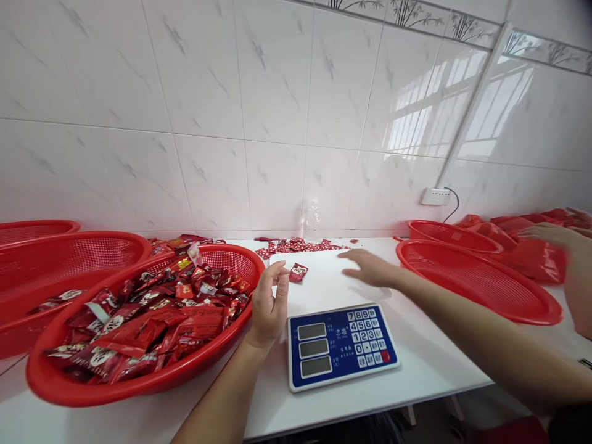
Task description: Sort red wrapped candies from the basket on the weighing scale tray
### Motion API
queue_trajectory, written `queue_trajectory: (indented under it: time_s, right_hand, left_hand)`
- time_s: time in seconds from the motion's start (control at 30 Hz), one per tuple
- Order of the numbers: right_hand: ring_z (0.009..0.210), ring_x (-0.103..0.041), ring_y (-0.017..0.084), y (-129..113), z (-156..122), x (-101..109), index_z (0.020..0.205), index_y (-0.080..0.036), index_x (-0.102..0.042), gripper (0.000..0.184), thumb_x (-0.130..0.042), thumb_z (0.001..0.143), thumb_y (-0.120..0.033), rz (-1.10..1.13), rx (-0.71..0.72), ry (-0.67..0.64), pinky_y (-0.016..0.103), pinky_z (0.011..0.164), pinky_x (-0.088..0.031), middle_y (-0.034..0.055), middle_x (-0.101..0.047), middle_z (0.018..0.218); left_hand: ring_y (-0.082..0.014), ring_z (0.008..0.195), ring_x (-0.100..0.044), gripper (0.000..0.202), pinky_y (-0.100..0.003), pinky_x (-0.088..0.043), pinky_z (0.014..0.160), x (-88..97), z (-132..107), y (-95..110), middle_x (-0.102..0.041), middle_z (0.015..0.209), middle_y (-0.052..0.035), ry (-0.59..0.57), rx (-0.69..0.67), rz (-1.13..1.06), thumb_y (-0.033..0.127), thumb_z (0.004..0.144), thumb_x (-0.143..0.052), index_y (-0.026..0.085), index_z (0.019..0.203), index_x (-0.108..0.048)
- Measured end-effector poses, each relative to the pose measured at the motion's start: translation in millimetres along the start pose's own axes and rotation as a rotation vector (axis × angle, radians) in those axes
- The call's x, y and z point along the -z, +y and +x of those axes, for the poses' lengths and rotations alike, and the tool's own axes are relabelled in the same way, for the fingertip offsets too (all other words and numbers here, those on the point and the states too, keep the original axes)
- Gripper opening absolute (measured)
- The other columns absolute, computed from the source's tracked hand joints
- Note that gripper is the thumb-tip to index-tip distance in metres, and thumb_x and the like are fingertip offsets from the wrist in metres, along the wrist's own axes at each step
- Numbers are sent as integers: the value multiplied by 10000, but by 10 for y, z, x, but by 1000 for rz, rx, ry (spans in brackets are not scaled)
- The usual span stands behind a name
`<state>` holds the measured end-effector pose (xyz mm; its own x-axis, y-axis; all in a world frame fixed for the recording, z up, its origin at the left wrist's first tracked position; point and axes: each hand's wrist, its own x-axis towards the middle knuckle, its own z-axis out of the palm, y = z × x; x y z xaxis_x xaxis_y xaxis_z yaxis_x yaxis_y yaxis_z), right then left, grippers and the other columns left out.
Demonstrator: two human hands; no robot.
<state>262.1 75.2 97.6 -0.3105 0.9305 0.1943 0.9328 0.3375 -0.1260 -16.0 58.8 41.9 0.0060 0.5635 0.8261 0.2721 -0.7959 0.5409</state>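
A blue-faced electronic scale [341, 345] with a white pan [324, 287] sits on the white table in front of me. One red snack packet [298, 272] lies on the pan. My left hand [268, 302] is between the scale and a red basket [139, 385] heaped with red packets [157, 320], and its fingers curl around the pan's left corner. My right hand [370, 269] hovers flat over the pan's right side, fingers stretched out and slightly blurred, holding nothing.
More red baskets [481, 283] stand right and far left [60, 259]. Loose packets [300, 246] lie along the tiled wall. Another person's hand [550, 235] and arm reach over red bags [531, 256] at far right. A wall socket [435, 196] is behind them.
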Motion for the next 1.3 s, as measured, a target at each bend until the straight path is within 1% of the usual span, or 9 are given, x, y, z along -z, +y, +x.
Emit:
queue_trajectory:
  time_s: [0.1,0.17,0.33,0.57,0.7,0.8,1.0,1.13,1.3]
  right_hand:
    - [1278,-436,183,-612,245,-227,1391,-313,-423,592,-571,848,-498,64,270,-92,318,1043,-373,26,-476,1411]
    - [1310,-399,218,-874,385,-358,1413,-257,-397,610,-550,866,-481,66,327,-91,352,1053,-355,74,-451,1427]
    - [1165,-542,254,-1029,591,-531,1364,-174,-443,419,-360,974,-304,22,281,-31,401,942,-424,157,-559,1285]
    - [1101,-599,231,-555,209,-204,1338,-241,-472,438,-382,918,-156,-80,118,59,352,894,-463,81,-582,1301]
    - [1152,-564,289,26,-276,179,1393,-194,-395,454,-265,959,-224,-136,-136,233,433,872,-476,123,-497,1388]
    - [1143,-565,282,554,-665,363,1331,-239,-472,422,-284,963,-324,-177,-380,458,404,858,-481,67,-546,1345]
    - [1186,-519,358,1336,-1171,243,1334,-158,-488,501,-270,944,-383,-137,-589,393,482,880,-461,154,-530,1345]
    - [1195,-516,362,1258,-1088,-36,1320,-183,-505,501,-371,907,-434,-78,-507,385,500,890,-472,143,-533,1345]
    - [1112,-586,289,651,-763,-330,1242,-251,-558,458,-404,896,-510,64,-244,545,413,798,-533,82,-611,1248]
  left_hand:
    - [-190,990,-601,298,-360,-513,855,11,0,-8,-607,1070,-80,0,0,4,283,959,-440,217,1245,-489]
    - [-189,980,-602,302,-362,-513,853,20,-1,-14,-607,1064,-81,3,1,10,286,958,-443,218,1249,-488]
    - [-184,964,-605,298,-358,-517,853,24,-6,-13,-608,1059,-82,11,2,0,282,961,-436,217,1248,-484]
    - [-181,970,-602,286,-346,-521,846,10,-4,1,-609,1049,-76,10,-6,-10,274,959,-440,218,1232,-503]
    - [-177,958,-605,277,-345,-524,840,0,-5,15,-616,1033,-74,6,-25,-16,271,959,-439,213,1221,-508]
    - [-176,952,-607,277,-348,-525,837,-8,3,21,-620,1022,-72,-1,-29,-16,275,959,-438,211,1219,-509]
    - [-182,961,-605,279,-351,-522,833,-6,-2,11,-621,1032,-80,-4,-29,-3,280,960,-437,204,1217,-514]
    - [-167,922,-613,279,-339,-518,832,-6,-54,45,-626,1022,-73,-30,-29,21,271,963,-423,212,1221,-513]
    - [-169,944,-610,241,-328,-505,853,13,-78,204,-637,1009,-69,-57,28,63,274,957,-439,203,1164,-539]
